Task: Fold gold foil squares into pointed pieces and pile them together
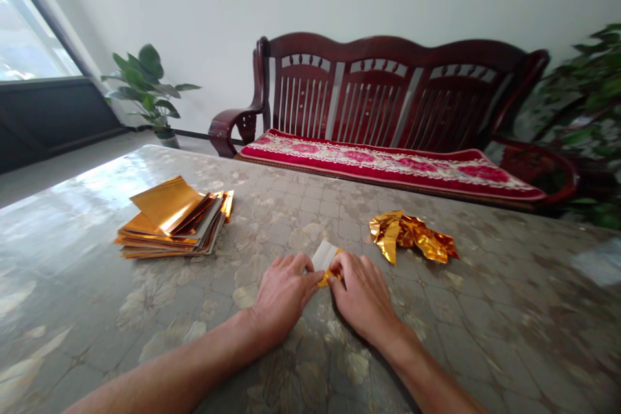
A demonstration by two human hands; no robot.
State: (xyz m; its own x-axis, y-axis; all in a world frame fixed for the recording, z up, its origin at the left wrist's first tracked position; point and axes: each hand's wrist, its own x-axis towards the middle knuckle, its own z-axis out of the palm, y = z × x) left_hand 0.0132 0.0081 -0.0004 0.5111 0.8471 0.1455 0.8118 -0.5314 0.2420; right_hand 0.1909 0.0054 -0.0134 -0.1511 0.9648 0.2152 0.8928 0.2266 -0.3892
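Observation:
Both my hands rest close together on the table, pinching one small folded sheet of gold foil paper [326, 261] whose white back shows. My left hand [284, 294] has its fingers curled onto the sheet's left side. My right hand [361, 291] grips its right side with bent fingers. Most of the sheet is hidden under my fingers. A short way to the right of my hands lie some folded gold foil pieces [411, 236]. To the far left sits a stack of flat gold foil sheets [174, 223].
The table [485, 310] has a glossy, flower-patterned grey top. Behind it stands a dark red wooden bench [388, 97] with a red cushion. A potted plant [145, 87] stands at the back left near a window, more greenery [587, 116] at the right.

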